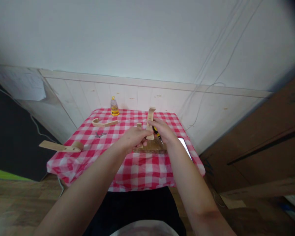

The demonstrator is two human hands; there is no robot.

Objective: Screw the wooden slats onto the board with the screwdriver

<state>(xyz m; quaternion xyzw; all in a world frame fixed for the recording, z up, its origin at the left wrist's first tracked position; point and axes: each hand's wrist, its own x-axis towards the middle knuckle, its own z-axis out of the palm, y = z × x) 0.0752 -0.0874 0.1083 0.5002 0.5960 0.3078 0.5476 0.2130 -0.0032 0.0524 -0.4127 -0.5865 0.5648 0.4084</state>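
Over the table, a pale wooden bracket [150, 125] with a curved upper end and a hole stands nearly upright between my hands. My left hand [135, 136] is closed, its thumb against the bracket's lower part. My right hand [163, 129] grips the bracket's right side from above. A yellow and black screwdriver [156, 131] is tucked in that same hand, its shaft pointing down toward the wrist. Beneath the hands lies a brown wooden block [153, 146]. Another pale wooden piece [139, 125] shows behind my left hand, which partly hides it.
A red and white checked cloth [135, 168] covers the table. On it are a hooked wooden piece [104, 123], small dark metal parts [100, 134] and a yellow-based clear container [114, 106]. A long wooden piece [61, 147] overhangs the left edge. A phone [185, 147] lies right.
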